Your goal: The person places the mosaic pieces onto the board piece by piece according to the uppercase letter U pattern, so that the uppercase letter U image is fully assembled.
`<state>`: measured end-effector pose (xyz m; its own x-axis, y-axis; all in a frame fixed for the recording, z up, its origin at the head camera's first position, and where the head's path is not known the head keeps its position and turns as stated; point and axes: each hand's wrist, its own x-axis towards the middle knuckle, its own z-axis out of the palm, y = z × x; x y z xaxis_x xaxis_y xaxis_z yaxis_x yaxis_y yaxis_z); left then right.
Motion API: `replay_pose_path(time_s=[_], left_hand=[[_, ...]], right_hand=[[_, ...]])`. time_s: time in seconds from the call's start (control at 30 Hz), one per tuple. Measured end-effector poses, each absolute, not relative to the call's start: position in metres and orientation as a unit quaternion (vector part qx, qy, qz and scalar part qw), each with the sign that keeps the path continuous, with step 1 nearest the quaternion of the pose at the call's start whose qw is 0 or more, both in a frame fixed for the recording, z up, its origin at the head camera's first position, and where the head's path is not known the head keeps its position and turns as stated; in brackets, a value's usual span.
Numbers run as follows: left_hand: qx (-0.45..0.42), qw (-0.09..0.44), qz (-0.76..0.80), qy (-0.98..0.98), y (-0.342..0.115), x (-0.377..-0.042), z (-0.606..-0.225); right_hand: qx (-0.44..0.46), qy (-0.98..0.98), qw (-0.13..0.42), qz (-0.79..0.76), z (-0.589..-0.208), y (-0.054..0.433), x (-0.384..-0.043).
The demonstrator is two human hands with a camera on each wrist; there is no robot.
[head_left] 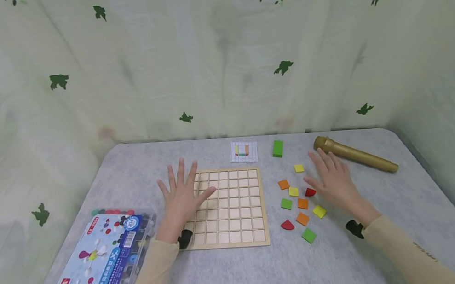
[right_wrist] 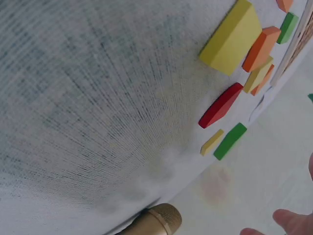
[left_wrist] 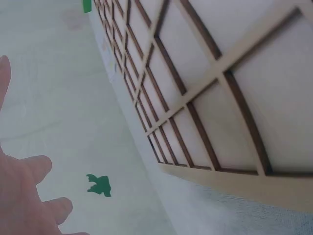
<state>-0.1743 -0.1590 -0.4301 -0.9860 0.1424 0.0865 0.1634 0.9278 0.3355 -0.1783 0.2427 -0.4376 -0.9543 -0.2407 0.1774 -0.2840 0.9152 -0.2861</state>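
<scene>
My left hand [head_left: 182, 201], fingers spread, is over the left side of a wooden grid board [head_left: 237, 247] and holds nothing. In the left wrist view the board's ridged squares [left_wrist: 215, 120] fill the right side. My right hand [head_left: 335, 181] has its fingers extended beside a scatter of small flat tiles, also holding nothing. Near it lie a red quarter-round tile [head_left: 310, 192], a yellow tile [head_left: 319, 211] and an orange tile [head_left: 302, 203]. Green tiles [head_left: 309, 235] and another red quarter-round [head_left: 287, 225] are among them.
A gold microphone [head_left: 358, 155] lies behind the right hand. At the back are a green block [head_left: 277, 148] and a small card with a gridded coloured pattern [head_left: 243, 152]. A clear box of model parts with a blue printed sheet [head_left: 98, 257] occupies the left front. A leaf-patterned curtain [head_left: 220, 68] hangs behind.
</scene>
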Motion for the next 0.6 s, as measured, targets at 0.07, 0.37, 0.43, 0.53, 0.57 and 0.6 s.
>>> replay_pose_path(time_s=[0.07,0.37,0.43,0.53,0.57,0.6], left_hand=[[-0.082,0.033,-0.182,-0.979,-0.159,-0.172,-0.427],[-0.132,0.042,-0.248,-0.959,-0.164,-0.15,-0.423],[-0.139,0.027,-0.269,-0.953,-0.167,-0.143,-0.424],[-0.141,-0.005,-0.297,-0.944,-0.171,-0.133,-0.429],[-0.139,-0.016,-0.304,-0.942,-0.172,-0.129,-0.431],[-0.136,-0.025,-0.309,-0.941,-0.174,-0.126,-0.433]], right_hand=[[0.148,-0.969,0.077,0.181,-0.437,0.244,-0.18],[0.179,-0.923,0.066,0.336,-0.436,0.252,-0.188],[0.182,-0.909,0.058,0.37,-0.437,0.253,-0.191],[0.178,-0.886,0.031,0.427,-0.438,0.255,-0.197],[0.174,-0.878,0.017,0.445,-0.438,0.256,-0.2],[0.167,-0.869,0.002,0.465,-0.439,0.257,-0.202]])
